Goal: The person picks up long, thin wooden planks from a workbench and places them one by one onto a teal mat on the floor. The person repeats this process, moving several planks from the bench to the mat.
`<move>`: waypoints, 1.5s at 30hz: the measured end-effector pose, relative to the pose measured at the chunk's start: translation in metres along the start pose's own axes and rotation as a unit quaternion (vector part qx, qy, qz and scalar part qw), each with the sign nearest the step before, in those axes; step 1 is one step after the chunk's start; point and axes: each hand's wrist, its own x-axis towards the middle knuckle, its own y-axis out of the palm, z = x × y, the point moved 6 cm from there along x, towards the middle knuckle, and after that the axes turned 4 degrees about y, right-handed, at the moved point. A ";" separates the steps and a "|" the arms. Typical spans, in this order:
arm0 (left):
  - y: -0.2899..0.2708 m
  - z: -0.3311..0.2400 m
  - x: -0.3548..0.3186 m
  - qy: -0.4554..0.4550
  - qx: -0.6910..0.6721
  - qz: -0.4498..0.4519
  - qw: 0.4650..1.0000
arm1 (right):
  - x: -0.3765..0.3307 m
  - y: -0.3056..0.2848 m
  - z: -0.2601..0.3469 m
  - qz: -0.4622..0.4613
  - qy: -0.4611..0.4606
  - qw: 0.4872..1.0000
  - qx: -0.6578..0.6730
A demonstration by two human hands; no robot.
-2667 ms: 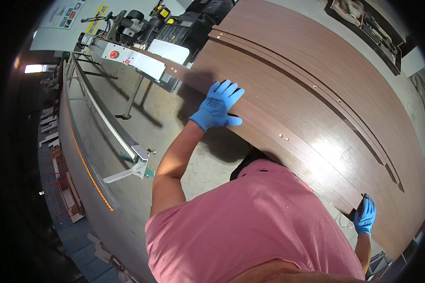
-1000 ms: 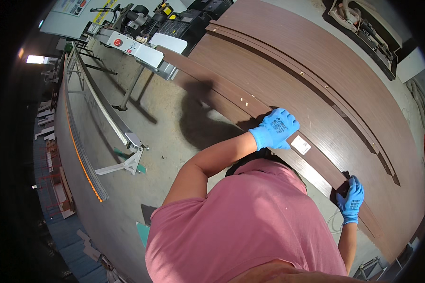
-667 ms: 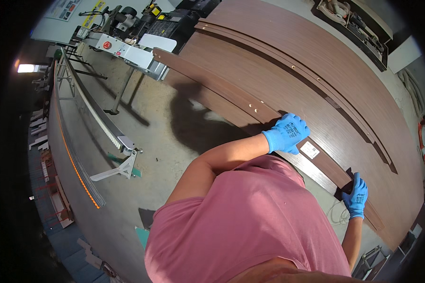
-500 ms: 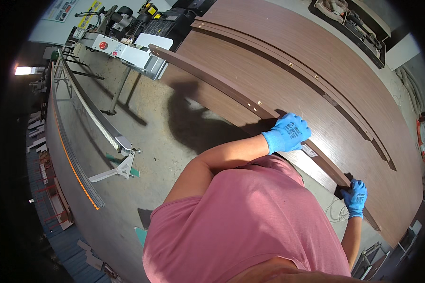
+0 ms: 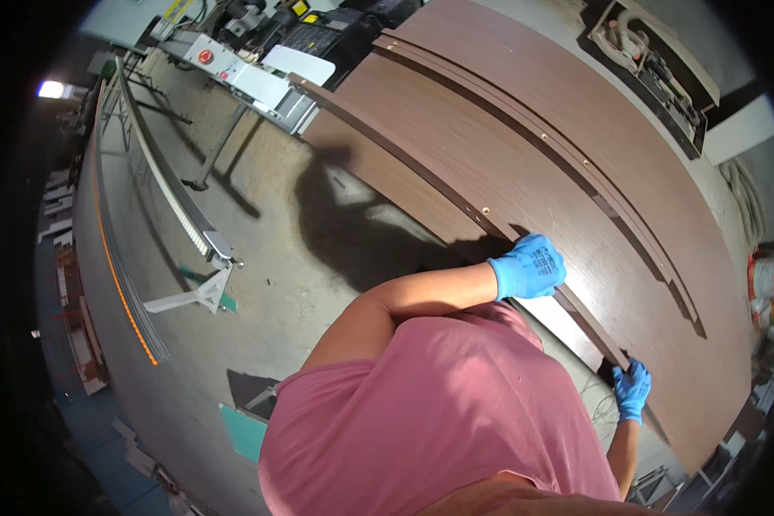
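A long, narrow brown wooden strip [image 5: 589,322] with small holes runs diagonally over a large brown wood-grain panel [image 5: 662,361], near its close edge. My left hand [image 5: 531,268], in a blue glove, is closed round the strip at about its middle. Farther along, toward the right end, my right hand [image 5: 632,391], gloved in blue too, has its fingers curled over the same strip. Two similar drilled strips [image 5: 525,120] lie side by side farther across the panel, apart from my hands.
At the far left end of the panels stands a machine [image 5: 267,90] with a white body and a red button. A roller conveyor rail [image 5: 159,168] on legs runs along the left. A dark tool box [image 5: 645,69] sits beyond the panels, and a white bucket [image 5: 767,284] at right.
The strip in my hands looks turned: its face shows narrower, and the pale label by my left hand is out of sight. My view has shifted slightly; both hands keep their hold.
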 end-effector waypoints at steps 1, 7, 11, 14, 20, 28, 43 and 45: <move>-0.004 -0.003 -0.002 0.007 0.004 -0.004 1.000 | -0.007 0.001 -0.003 0.002 -0.007 1.000 -0.009; -0.032 -0.033 -0.006 0.051 -0.011 -0.108 0.993 | -0.030 -0.026 -0.023 -0.082 -0.030 0.996 -0.017; -0.055 -0.042 -0.027 0.043 0.009 -0.113 0.993 | -0.043 -0.044 -0.019 -0.120 -0.048 0.991 -0.025; -0.089 -0.031 -0.077 0.002 0.025 -0.099 0.995 | -0.043 -0.072 0.033 -0.177 -0.128 0.975 -0.028; -0.127 -0.027 -0.197 -0.082 0.059 -0.145 0.984 | -0.027 -0.131 0.129 -0.207 -0.223 0.952 -0.026; -0.136 -0.083 -0.388 -0.220 0.124 -0.122 0.960 | -0.019 -0.183 0.301 -0.162 -0.391 0.906 -0.015; 0.037 -0.350 -0.507 -0.625 0.131 -0.405 0.654 | -0.142 -0.254 0.582 -0.101 -0.796 0.581 -0.133; 0.022 -0.398 -0.496 -0.714 0.071 -0.358 0.598 | -0.167 -0.258 0.602 -0.078 -0.850 0.507 -0.120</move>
